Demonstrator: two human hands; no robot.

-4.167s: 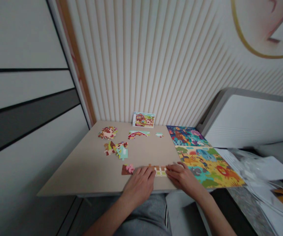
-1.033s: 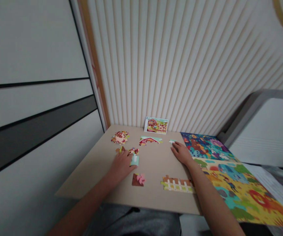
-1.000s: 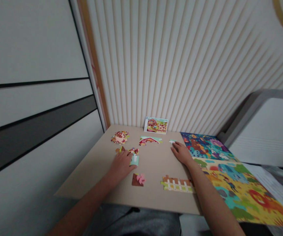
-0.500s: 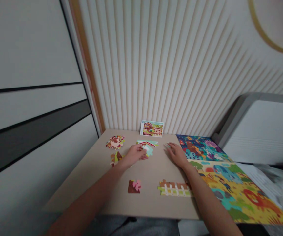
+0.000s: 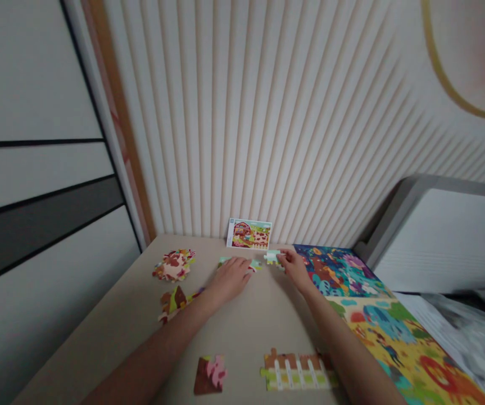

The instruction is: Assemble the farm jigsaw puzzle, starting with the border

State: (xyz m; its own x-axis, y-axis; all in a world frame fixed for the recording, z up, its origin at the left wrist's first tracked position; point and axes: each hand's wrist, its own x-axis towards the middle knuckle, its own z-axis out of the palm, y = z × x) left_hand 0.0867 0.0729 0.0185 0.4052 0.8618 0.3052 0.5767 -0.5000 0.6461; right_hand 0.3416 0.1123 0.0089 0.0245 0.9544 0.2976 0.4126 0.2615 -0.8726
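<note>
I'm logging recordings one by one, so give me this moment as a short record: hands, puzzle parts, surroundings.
Left hand: over the barn-roof section, partly hiding it
Right hand: at the edge of a pale puzzle section
Loose pieces: far pile and near pile
Nearest: pig section and fence strip, apart
Back: picture card, upright
Right side: blue picture, yellow picture

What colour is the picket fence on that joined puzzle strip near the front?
White; the fence shows best in the head view.
</note>
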